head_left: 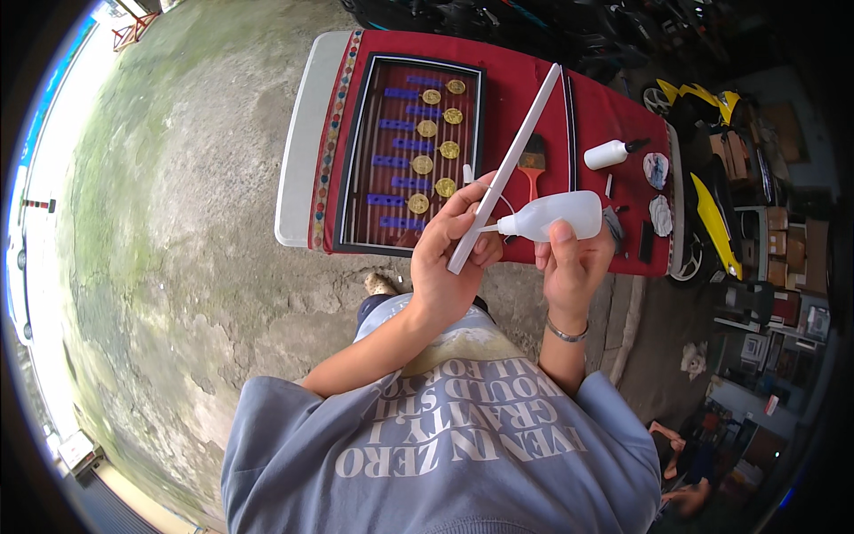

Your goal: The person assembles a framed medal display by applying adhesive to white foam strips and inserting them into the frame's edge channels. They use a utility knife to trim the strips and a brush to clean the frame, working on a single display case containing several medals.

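My left hand (438,271) is closed around the lower end of a long, thin white strip (525,135), which slants up and to the right over the table. In my right hand (576,274) is a translucent white squeeze bottle (560,214), lying on its side with the thumb pressed on its body. Its narrow nozzle points left and meets the strip near my left fingers; whether it touches cannot be made out. Left of the strip lies a dark-framed display case (349,169) with gold medals (427,129) on blue ribbons.
A red cloth (498,71) covers most of the table. On it lie a paintbrush (532,160), a dark strip (570,125), a white bottle with a black tip (607,155), crumpled wads (660,215) and a black block (645,240). Yellow motorcycle panels (716,227) stand beyond the right end.
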The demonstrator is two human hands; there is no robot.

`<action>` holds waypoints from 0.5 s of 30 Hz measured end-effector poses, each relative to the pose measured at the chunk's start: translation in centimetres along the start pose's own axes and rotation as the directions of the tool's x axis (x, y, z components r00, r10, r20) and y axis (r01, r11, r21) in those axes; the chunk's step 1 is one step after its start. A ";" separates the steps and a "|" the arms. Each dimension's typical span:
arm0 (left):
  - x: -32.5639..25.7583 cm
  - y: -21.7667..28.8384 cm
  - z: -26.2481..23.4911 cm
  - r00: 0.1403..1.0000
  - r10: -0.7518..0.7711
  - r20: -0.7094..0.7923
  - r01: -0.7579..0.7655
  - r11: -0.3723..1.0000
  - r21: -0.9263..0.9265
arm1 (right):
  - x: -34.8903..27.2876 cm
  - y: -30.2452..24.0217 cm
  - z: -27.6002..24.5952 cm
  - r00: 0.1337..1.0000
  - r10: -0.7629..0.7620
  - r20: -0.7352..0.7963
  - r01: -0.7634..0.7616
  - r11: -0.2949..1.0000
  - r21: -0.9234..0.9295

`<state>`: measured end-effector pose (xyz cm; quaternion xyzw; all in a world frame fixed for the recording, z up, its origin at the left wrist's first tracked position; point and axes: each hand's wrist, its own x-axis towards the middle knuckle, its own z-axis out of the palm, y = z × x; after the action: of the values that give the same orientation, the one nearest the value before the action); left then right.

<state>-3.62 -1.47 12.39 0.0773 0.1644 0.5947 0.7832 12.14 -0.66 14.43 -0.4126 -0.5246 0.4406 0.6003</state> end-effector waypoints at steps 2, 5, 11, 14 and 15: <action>-0.1 0.1 0.2 1.000 0.001 0.007 -0.001 1.000 0.010 | 0.3 0.1 -0.2 0.999 -0.036 -0.013 0.036 0.999 -0.016; -0.1 0.1 0.2 0.999 0.000 0.036 -0.001 1.000 0.030 | 0.6 -0.1 -0.2 0.998 -0.042 -0.043 0.041 0.999 -0.010; -0.1 -0.1 -0.2 0.994 -0.020 0.108 0.020 1.000 0.002 | 1.3 -0.6 -0.5 0.990 -0.061 -0.126 0.054 0.997 -0.060; -0.3 -0.1 -0.2 0.993 -0.030 0.112 0.029 1.000 0.006 | 1.7 -0.7 -0.7 0.983 -0.091 -0.159 0.080 0.994 -0.077; -0.3 -0.1 -0.1 0.993 -0.032 0.111 0.031 0.999 0.010 | 1.9 -0.7 -0.8 0.981 -0.098 -0.167 0.086 0.993 -0.077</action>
<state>-3.66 -1.83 12.30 0.1109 0.1244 0.5763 0.8001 13.08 0.93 15.52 -0.4445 -0.5047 0.3570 0.6483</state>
